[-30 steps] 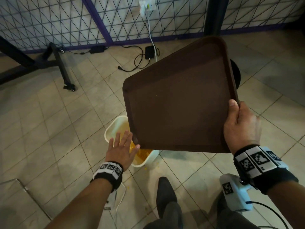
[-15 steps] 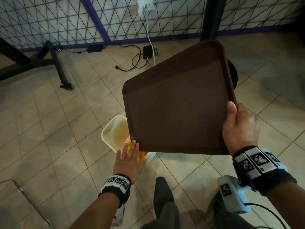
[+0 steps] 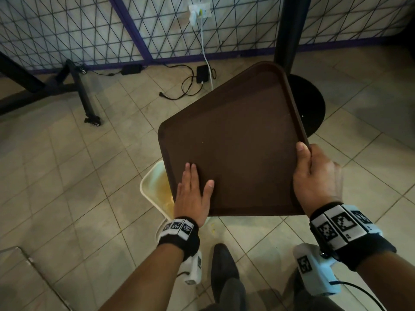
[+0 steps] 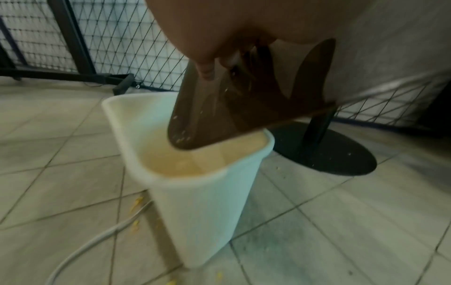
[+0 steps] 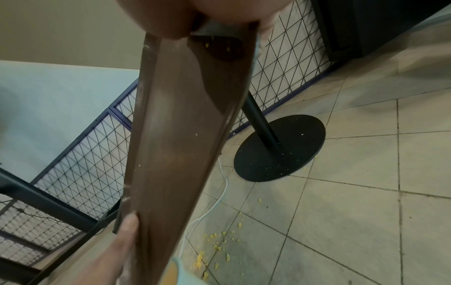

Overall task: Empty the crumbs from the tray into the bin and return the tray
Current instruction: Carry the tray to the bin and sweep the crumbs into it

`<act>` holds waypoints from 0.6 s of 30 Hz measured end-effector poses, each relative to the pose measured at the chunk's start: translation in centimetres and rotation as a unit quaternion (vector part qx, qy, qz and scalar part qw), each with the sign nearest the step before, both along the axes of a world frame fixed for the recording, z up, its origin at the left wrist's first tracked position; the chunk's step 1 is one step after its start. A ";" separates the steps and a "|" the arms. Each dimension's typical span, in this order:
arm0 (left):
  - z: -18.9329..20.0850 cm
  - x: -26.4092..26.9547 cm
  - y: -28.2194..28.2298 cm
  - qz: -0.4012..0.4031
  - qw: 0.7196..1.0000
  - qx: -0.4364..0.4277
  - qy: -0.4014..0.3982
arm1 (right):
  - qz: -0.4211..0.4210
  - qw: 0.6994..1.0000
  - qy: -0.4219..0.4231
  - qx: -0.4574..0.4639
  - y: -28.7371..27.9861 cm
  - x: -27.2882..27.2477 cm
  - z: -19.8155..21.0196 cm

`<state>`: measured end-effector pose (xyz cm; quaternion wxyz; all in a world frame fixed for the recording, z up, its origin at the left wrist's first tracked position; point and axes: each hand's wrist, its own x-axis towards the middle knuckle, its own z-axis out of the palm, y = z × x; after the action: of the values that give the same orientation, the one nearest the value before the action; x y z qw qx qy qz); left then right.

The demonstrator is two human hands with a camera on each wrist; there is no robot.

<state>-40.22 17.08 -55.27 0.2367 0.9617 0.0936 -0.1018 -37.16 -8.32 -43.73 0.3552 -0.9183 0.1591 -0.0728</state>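
A brown tray (image 3: 235, 142) is held tilted, its lower left corner over a white bin (image 3: 150, 187) on the floor. My right hand (image 3: 312, 173) grips the tray's right rim, thumb on top. My left hand (image 3: 193, 187) lies flat with straight fingers on the tray's inner surface near the lower left corner. In the left wrist view a few small crumbs (image 4: 180, 137) cling to the tray (image 4: 219, 115) just above the bin (image 4: 195, 192), which has yellow bits inside. The right wrist view looks along the tray (image 5: 175, 135) edge-on.
A black table pedestal (image 3: 310, 108) stands right behind the tray. Cables and a charger (image 3: 197, 84) lie by the wire fence (image 3: 89, 30). A black wheeled stand (image 3: 89, 108) is at left. Yellow crumbs (image 5: 214, 246) dot the tiles. My shoe (image 3: 224, 265) is near the bin.
My left hand has moved up from beside the tray's lower corner and now lies flat on the tray's inner surface. The right hand's grip on the rim is unchanged.
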 end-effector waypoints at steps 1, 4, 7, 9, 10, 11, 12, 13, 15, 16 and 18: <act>-0.7 -0.8 0.2 0.004 1.000 0.009 0.023 | -0.002 1.000 -0.003 0.000 -0.1 0.0 0.1; -2.9 -3.7 1.8 -0.017 0.988 0.084 0.131 | -0.015 1.000 -0.007 0.003 -0.7 0.1 0.4; -3.6 -5.4 3.5 -0.038 0.969 0.139 0.199 | -0.028 1.000 0.000 0.000 -1.1 0.1 0.3; -2.8 -5.2 3.3 -0.032 0.974 0.133 0.183 | -0.032 0.999 0.006 -0.001 -1.1 0.2 0.1; -2.1 -4.9 2.7 -0.028 0.980 0.116 0.158 | -0.032 0.999 0.011 -0.001 -1.0 0.2 0.0; -1.4 -4.7 1.7 -0.033 0.987 0.096 0.121 | -0.034 0.999 0.017 0.002 -1.0 0.2 0.0; -0.6 -4.5 0.4 -0.050 0.992 0.076 0.082 | -0.034 0.999 0.021 0.006 -0.9 0.2 -0.1; 0.1 -4.4 -1.0 -0.074 0.995 0.056 0.048 | -0.035 0.999 0.022 0.009 -0.8 0.3 0.0; 0.9 -4.6 -3.7 -0.124 0.992 0.026 0.019 | -0.038 0.999 0.021 0.015 -0.7 0.2 0.1; 0.8 -4.8 -4.5 -0.141 0.990 0.023 0.020 | -0.039 0.999 0.020 0.019 -0.7 0.2 0.3; 0.0 -5.2 -4.5 -0.145 0.988 0.032 0.043 | -0.039 0.999 0.018 0.024 -0.8 0.2 0.5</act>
<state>-45.46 12.57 -55.30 0.1845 0.9669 -0.0337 -0.1730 -36.92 -9.11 -43.21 0.3714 -0.9035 0.2030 -0.0666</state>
